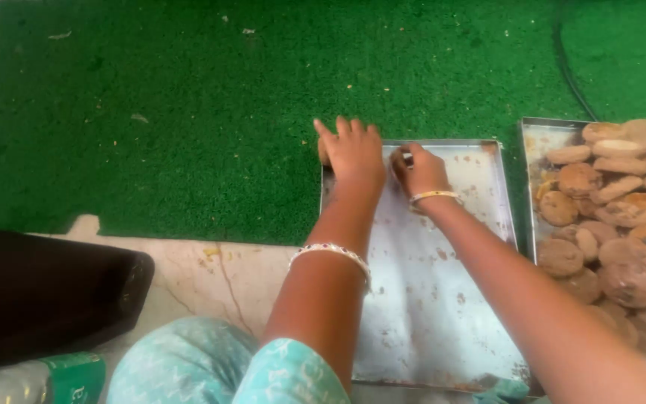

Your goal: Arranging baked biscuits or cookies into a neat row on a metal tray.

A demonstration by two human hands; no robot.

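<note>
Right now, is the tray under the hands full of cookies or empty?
Empty. The metal tray under the left hand and right hand shows only bare metal with crumbs and stains. The cookies lie piled on the neighbouring tray.

One head-worn camera — looking steeply down, close over the metal tray.

the left hand covers the far left corner of the empty metal tray; what its palm rests on cannot be told. the right hand pinches a small pale item, too small to identify. the second tray of round baked pieces is cut off by the right edge, its near end blurred. a bottle and a dark object run off the left and bottom edges. the near tray corner is partly hidden by a teal cloth.
</note>
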